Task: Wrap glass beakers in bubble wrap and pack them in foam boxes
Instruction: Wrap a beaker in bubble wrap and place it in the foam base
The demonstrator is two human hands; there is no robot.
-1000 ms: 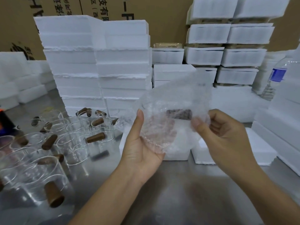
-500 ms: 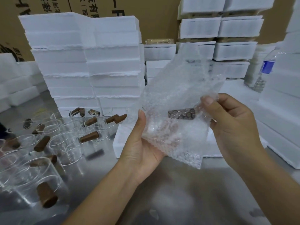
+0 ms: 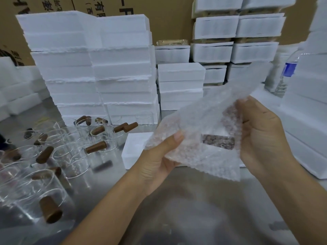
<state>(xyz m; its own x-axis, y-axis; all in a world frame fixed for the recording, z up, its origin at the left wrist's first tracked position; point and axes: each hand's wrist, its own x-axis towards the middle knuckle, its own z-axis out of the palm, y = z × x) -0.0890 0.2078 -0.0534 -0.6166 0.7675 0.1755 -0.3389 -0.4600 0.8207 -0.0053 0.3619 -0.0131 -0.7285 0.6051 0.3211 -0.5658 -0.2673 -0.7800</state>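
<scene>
The left hand (image 3: 159,156) and right hand (image 3: 261,135) are gripping opposite sides of the bubble wrap (image 3: 203,117) above the bench (image 3: 177,209) middle, tilting its raised flap rightward since a moment ago, probably tightening it round the beaker (image 3: 218,141) inside.

Packing workshop: stacked foam boxes (image 3: 92,68), cardboard cartons (image 3: 169,16), steel table (image 3: 185,209).

The fingers of the left hand (image 3: 159,162) are hidden behind the bubble wrap (image 3: 200,121); only the thumb is shown. A brown handle (image 3: 218,141) is seen blurred through the wrap, and the glass around it cannot be made out. The nearest beakers (image 3: 31,184) are cut off by the left edge. The water bottle (image 3: 288,71) is partly covered by foam boxes (image 3: 313,68).
</scene>
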